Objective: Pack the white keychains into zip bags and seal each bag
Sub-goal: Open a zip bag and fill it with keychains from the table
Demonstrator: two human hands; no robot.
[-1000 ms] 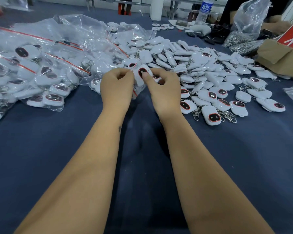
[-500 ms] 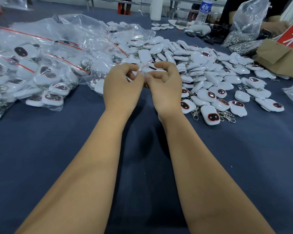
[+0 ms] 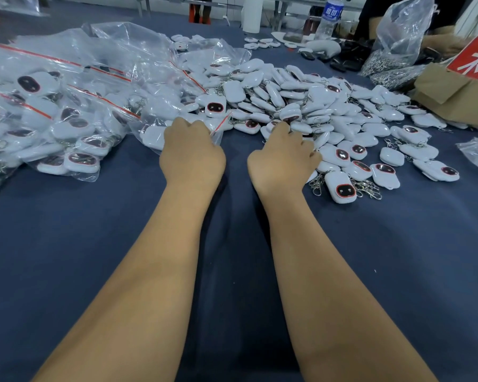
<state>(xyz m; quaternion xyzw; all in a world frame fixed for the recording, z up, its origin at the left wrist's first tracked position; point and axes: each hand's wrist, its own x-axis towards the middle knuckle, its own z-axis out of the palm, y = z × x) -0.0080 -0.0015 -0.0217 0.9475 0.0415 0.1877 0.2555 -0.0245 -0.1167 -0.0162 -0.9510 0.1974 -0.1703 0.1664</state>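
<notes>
your hands have parted: left hand (image 3: 192,154) still grips the zip bag (image 3: 177,128) at 11 o'clock; right hand (image 3: 283,158) reaches the keychain pile (image 3: 301,106), fingers curled, its hold apparently empty though hidden.

Looks like a small packing workshop: heaps of white keychains (image 3: 301,106) and filled zip bags (image 3: 66,106) across a blue-covered desk (image 3: 66,244), cardboard box (image 3: 447,89) nearby.

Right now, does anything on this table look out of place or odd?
Nothing stands out. Loose white keychains lie heaped on the blue cloth, filled zip bags piled at left; nothing looks damaged.
</notes>
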